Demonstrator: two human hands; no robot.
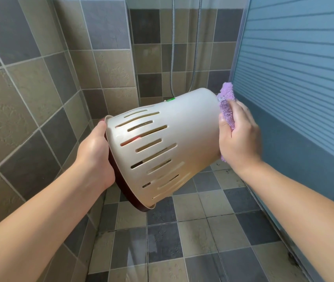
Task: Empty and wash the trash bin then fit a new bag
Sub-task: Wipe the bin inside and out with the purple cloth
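Head view. Cream plastic trash bin with slotted side wall and dark red rim (162, 143) held in mid-air on its side, above the grey-and-beige tiled floor (192, 241) of a shower corner; open mouth turned to the left, closed base to the right. Left hand (95, 153) at the rim, thumb over the outer edge, remaining fingers hidden behind or inside the mouth, so clamped on the rim as far as can be judged. Right hand (237, 135) pressing a fluffy lilac cloth (226, 104) against the base of the bin, fingers curled close together round the cloth, thumb on its near side. Tiled wall (40, 88) at left, metal shower hose (173, 47) hanging behind, frosted striped glass door (296, 68) at right.

Progress, as judged: no bag or refuse visible through the slots or at the rim, though the interior is mostly hidden, so emptying taken as done. Washing stage in hand, with the cloth at the underside; whether the inside and side wall have been wiped cannot be told. Wet sheen on the floor tiles consistent with rinsing. Remaining: completion of wiping, probably draining or drying, then fitting of a new bag; no new bag in view.
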